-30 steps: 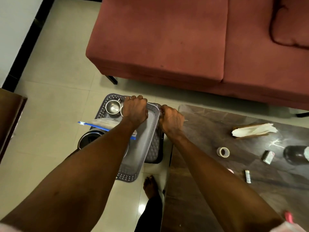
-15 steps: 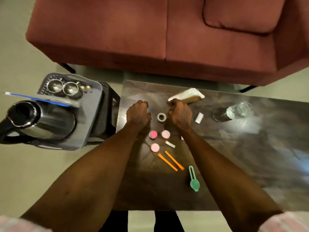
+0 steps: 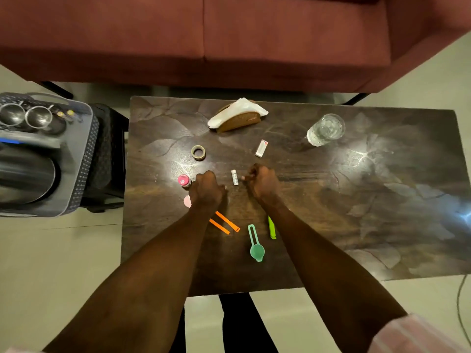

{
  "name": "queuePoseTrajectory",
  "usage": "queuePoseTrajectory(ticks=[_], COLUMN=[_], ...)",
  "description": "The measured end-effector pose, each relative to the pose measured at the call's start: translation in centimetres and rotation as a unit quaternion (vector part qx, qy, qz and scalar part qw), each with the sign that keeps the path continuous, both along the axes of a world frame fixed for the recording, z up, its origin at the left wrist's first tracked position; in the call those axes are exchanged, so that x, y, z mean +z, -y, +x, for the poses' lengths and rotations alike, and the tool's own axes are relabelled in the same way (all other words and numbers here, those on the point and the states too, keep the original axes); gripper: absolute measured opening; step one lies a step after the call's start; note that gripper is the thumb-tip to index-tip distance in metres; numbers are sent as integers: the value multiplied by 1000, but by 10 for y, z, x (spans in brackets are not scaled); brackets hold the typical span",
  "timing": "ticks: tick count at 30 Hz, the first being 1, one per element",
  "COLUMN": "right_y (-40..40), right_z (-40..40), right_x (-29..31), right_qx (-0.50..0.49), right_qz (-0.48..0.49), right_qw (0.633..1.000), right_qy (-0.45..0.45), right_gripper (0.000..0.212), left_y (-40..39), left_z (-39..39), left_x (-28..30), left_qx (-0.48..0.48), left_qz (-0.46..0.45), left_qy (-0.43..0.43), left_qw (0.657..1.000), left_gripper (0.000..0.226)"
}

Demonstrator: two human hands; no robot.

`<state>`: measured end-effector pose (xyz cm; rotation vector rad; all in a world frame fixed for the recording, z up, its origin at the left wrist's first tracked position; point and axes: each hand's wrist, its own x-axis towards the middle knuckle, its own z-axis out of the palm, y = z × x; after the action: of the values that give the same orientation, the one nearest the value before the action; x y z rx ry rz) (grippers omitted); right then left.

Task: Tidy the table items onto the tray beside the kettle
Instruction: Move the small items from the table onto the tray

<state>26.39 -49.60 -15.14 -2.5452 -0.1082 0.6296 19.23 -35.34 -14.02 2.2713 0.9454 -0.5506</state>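
Small items lie on a dark wooden table [image 3: 331, 200]: a tape roll [image 3: 198, 152], a small white box [image 3: 261, 148], a white tube [image 3: 234, 177], a bright pink cap [image 3: 184, 180], two orange strips [image 3: 224, 222], a green scoop [image 3: 255, 244] and a lime clip [image 3: 272, 227]. My left hand [image 3: 206, 191] is curled knuckles-up beside the bright pink cap and half covers a pale pink cap [image 3: 187, 201]; what lies under it is hidden. My right hand [image 3: 262, 182] is curled just right of the white tube, fingertips close to it. The grey tray [image 3: 79, 159] stands at left with the kettle [image 3: 25, 171].
Two steel cups [image 3: 38, 117] sit at the tray's far end. A napkin holder [image 3: 238, 115] and a glass of water [image 3: 326, 129] stand at the table's far side. A red sofa [image 3: 229, 34] runs behind. A cable [image 3: 458, 301] lies on the floor at right.
Both hands left the tray, crossed to the table, then drew back from the tape roll to the pink caps and white tube. One pale pink cap is no longer visible.
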Motion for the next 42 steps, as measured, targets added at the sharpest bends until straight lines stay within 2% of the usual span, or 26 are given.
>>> queuePoseTrajectory(ticks=[4,7,11,14,18,23,26,32,38,42], right_y=[-10,-22,-29,-27,-19,-7,-11,-52,-140,-212], right_z=[-4,-5,-4,-5,-9,-13,-12,-3,-3,-4], right_x=[-15,-23,-33,-39,-38,-27,-14,20,57,75], right_qx=[7,19,40,49,64,79,72,98,112,125], right_qz=[41,62,39,35,47,79,91,139,162,169], right_qw=[999,997,998,998,997,993,992,981,976,976], right_qy=[-31,-29,-22,-8,11,25,47,97,89,59], right_gripper=[13,25,25,24,40,42,39,34,28,26], left_y=[6,8,17,22,26,29,22,-34,-142,-239], left_z=[-4,-4,-2,-2,-9,-14,-8,4,4,-5], left_x=[-10,-19,-27,-33,-36,-28,-11,28,73,97], left_qx=[85,158,240,234,235,165,105,72,132,157], left_qz=[-35,-80,-95,-59,-70,-123,-83,-61,-24,20], left_qy=[-24,-27,-15,-21,1,68,118,212,299,289], left_qw=[995,984,966,970,970,976,984,973,945,944], left_gripper=[26,36,43,40,35,25,21,25,12,13])
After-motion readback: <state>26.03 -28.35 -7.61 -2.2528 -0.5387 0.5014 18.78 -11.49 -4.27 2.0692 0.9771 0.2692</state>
